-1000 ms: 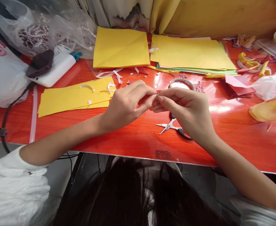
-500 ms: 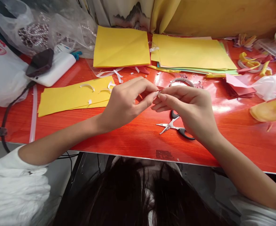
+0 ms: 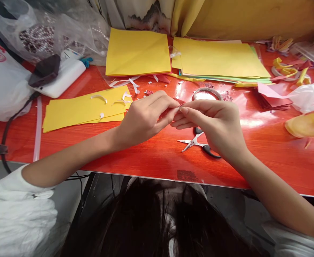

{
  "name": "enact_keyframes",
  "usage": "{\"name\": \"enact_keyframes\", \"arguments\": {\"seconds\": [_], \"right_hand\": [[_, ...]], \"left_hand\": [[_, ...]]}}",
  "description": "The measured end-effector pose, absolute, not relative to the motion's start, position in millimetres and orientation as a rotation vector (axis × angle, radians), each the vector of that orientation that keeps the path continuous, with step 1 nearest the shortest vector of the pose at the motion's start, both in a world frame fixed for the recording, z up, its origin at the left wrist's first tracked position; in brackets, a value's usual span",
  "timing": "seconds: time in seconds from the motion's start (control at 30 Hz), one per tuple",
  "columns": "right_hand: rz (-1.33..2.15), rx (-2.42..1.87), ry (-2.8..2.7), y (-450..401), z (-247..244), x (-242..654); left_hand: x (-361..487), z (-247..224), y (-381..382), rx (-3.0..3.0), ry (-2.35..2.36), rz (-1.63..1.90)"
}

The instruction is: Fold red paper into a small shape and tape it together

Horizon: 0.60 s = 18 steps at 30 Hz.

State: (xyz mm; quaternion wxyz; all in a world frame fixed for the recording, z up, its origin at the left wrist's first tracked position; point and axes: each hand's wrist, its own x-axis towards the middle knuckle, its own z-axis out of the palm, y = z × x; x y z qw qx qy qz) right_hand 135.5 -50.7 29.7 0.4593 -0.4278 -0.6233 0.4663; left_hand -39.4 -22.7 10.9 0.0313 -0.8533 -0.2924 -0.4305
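Note:
A small piece of red paper (image 3: 179, 101) shows between the fingertips of both my hands, over the middle of the table. My left hand (image 3: 149, 116) is closed in a pinch on it from the left. From the other side my right hand (image 3: 217, 123) pinches it with thumb and forefinger, the other fingers curled below. Most of the paper is hidden by the fingers. Beneath my right hand lie open scissors (image 3: 193, 142) with black handles, partly covered by it. Just behind that hand is a roll of tape (image 3: 219, 95).
Yellow strips of paper (image 3: 76, 112) with white scraps lie left. Two stacks of yellow sheets (image 3: 138, 51) stand at the back. To the right are folded pink papers (image 3: 274, 93) and a yellow cup-like object (image 3: 307, 123). A white device (image 3: 63, 78) and plastic bags (image 3: 4, 82) fill the left.
Both hands stay together on the red paper. My left hand has shifted slightly down and left, with its fingers drawn closer together; more red scraps show behind it.

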Motion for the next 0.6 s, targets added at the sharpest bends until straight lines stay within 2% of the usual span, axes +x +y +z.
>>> {"name": "enact_keyframes", "arguments": {"seconds": [0.17,0.37,0.6], "right_hand": [[1.178,-1.058,-1.519,-49,28,136],[1.186,-1.041,-1.508,-47,29,138],[1.207,-1.036,-1.499,-47,29,137]], "left_hand": [[-40,10,-23,-2.640,-0.894,-1.337],[-38,19,-26,-2.746,-1.229,-1.479],[-39,18,-25,-2.776,-1.134,-1.478]]}}
